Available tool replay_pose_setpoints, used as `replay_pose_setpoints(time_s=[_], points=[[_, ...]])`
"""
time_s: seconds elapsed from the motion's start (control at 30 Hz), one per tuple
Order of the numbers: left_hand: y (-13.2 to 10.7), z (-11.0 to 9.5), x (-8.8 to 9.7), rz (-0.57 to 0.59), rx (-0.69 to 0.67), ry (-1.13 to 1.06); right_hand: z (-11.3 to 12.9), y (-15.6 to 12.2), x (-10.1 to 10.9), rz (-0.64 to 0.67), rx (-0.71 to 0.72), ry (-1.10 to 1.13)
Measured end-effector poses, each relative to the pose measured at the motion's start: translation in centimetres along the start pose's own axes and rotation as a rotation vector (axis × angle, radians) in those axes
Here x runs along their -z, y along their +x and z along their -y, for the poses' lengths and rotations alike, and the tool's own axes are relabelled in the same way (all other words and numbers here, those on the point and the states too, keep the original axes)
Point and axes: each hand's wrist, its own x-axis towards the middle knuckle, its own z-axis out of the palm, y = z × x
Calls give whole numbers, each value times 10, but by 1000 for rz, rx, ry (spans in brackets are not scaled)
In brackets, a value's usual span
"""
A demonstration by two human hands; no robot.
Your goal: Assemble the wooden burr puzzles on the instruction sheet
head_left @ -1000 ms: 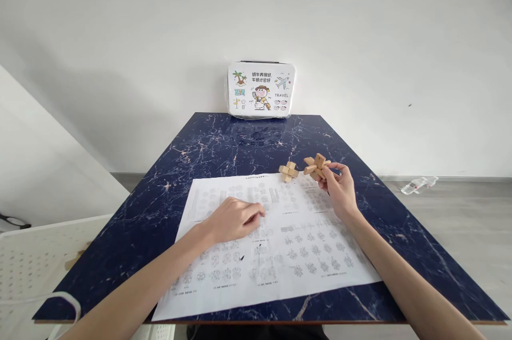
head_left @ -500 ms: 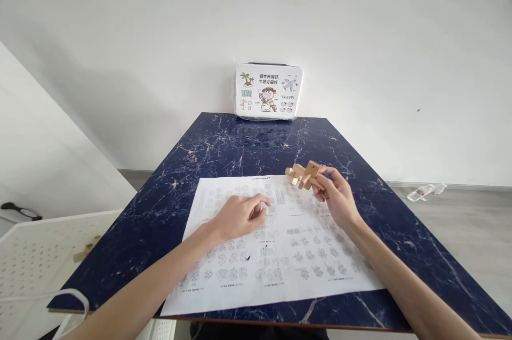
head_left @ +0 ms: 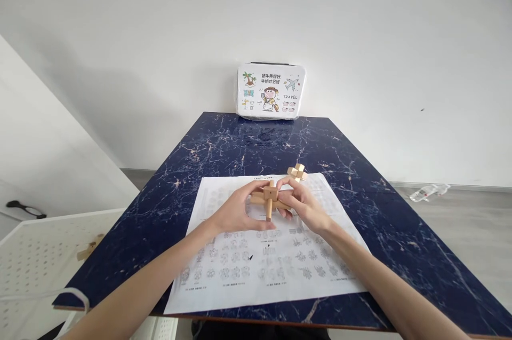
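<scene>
A wooden interlocking puzzle (head_left: 270, 194) of crossed bars is held above the printed sheet (head_left: 224, 294). My left hand (head_left: 236, 209) curves round its left side, thumb below and fingers above. My right hand (head_left: 306, 204) grips its right end between thumb and fingers. Parts of the bars are hidden behind the fingers. Just beyond my right hand, a second wooden puzzle (head_left: 297, 172), a lighter star-shaped cluster, rests at the sheet's far edge. Rows of small assembly drawings cover the paper.
The sheet lies on a dark blue marbled table (head_left: 256, 148). Against the wall at its far edge stands a white cartoon-printed case (head_left: 272, 92). A perforated white surface (head_left: 32, 260) with a cable (head_left: 76, 293) is at lower left. Clear plastic packaging (head_left: 429, 192) lies on the floor at right.
My right hand has brought the crossed-bar puzzle left and nearer, over the sheet's middle. My left hand has opened from its curl and taken hold of it. The star-shaped puzzle stays behind.
</scene>
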Motion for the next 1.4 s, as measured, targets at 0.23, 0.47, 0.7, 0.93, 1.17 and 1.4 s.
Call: replay_pose_setpoints(time_s=[0.23,0.47,0.7,0.93,1.17,1.4], points=[[2,6,-4,-97,37,-52,-12,-1,-3,-88,-72,73],[5,6,-6,-125,133,-200,-7,0,-7,-123,-97,67],[5,5,-10,-152,80,-38,-10,2,-6,-184,-124,41],[5,12,-15,-154,50,39,-24,4,-5,-252,-31,-247],[6,13,-15,-149,63,44,-25,5,-5,-252,-27,-235],[6,13,-14,-158,57,68,-22,5,-4,-224,-32,-255]])
